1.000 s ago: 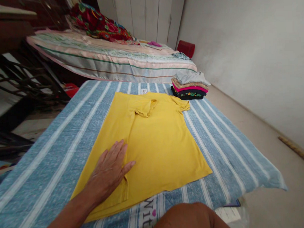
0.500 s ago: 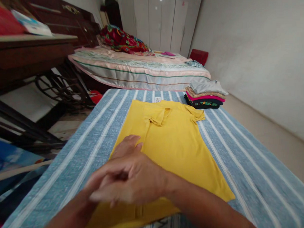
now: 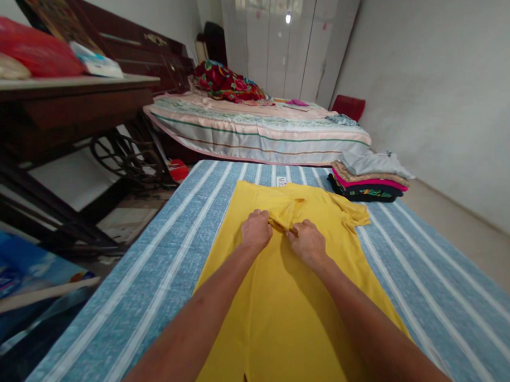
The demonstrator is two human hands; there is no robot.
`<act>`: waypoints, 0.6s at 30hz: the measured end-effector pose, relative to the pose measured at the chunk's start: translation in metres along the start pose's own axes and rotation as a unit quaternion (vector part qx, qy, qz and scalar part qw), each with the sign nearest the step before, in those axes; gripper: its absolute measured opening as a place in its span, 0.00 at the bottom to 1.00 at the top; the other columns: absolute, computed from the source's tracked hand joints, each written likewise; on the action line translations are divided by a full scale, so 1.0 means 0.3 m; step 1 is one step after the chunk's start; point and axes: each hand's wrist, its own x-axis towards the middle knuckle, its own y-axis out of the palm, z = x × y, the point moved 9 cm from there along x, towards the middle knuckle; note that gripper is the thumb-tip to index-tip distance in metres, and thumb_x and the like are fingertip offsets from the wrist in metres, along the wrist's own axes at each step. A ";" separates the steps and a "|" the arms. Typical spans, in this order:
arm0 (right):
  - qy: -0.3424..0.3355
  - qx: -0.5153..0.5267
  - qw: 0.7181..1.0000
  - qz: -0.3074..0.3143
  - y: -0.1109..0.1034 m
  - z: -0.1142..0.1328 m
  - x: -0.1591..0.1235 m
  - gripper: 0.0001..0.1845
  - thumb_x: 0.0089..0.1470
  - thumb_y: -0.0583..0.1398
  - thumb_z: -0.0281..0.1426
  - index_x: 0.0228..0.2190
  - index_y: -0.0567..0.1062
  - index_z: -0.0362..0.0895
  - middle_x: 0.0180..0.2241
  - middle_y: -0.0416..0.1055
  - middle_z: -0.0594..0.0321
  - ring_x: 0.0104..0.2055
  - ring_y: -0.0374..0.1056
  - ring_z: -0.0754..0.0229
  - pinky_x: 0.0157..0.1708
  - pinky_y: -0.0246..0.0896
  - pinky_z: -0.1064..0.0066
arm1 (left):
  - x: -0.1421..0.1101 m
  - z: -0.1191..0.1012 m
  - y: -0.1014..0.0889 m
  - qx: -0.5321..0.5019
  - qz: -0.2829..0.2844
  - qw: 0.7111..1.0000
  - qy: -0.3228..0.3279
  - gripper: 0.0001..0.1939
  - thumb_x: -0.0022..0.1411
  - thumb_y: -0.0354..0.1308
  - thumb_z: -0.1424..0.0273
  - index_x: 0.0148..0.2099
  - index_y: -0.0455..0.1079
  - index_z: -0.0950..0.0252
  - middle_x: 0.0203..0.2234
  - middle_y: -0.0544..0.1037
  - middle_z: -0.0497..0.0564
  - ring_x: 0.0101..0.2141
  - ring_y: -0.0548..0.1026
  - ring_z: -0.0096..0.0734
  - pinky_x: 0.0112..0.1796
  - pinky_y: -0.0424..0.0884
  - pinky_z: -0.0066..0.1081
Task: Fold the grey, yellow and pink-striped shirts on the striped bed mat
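Observation:
A yellow T-shirt lies spread on the striped blue cloth, its left side folded inward so that one sleeve rests over the middle. My left hand is closed on the near edge of that folded sleeve. Just to its right, my right hand pinches the sleeve near its opening. The sleeve's cloth is slightly lifted between the two hands. The other sleeve sticks out flat at the right.
A stack of folded clothes sits at the back right of the striped surface. Beyond is a bed with a red floral blanket. A treadle sewing table stands at the left, and a red chair farther back.
Both hands have moved forward and apart from their crossed position over the shirt's lower left. They now grip the folded sleeve. The view has shifted slightly.

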 end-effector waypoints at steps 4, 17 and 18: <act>0.005 0.017 1.000 0.000 0.023 -0.009 0.025 0.10 0.54 0.56 0.29 0.24 0.76 0.43 0.31 0.69 0.58 0.35 0.64 0.58 0.28 0.52 0.71 | 0.001 0.019 0.005 -0.012 -0.002 1.000 0.003 0.08 0.58 0.50 0.74 0.39 0.68 0.65 0.39 0.73 0.55 0.42 0.72 0.38 0.40 0.68 0.32; -0.009 0.048 0.999 -0.020 0.000 0.015 0.009 0.07 0.52 0.57 0.29 0.29 0.76 0.44 0.32 0.70 0.60 0.36 0.65 0.59 0.34 0.55 0.72 | 0.009 0.079 -0.011 -0.057 -0.010 0.998 0.011 0.07 0.57 0.49 0.74 0.33 0.68 0.64 0.32 0.75 0.51 0.34 0.72 0.32 0.34 0.63 0.28; -0.031 0.032 0.998 -0.032 -0.014 0.036 0.001 0.08 0.51 0.58 0.29 0.34 0.76 0.44 0.34 0.70 0.58 0.39 0.64 0.56 0.37 0.55 0.70 | 0.006 0.083 -0.015 -0.059 -0.009 0.998 0.015 0.07 0.57 0.49 0.74 0.33 0.68 0.64 0.31 0.75 0.50 0.33 0.72 0.31 0.34 0.63 0.28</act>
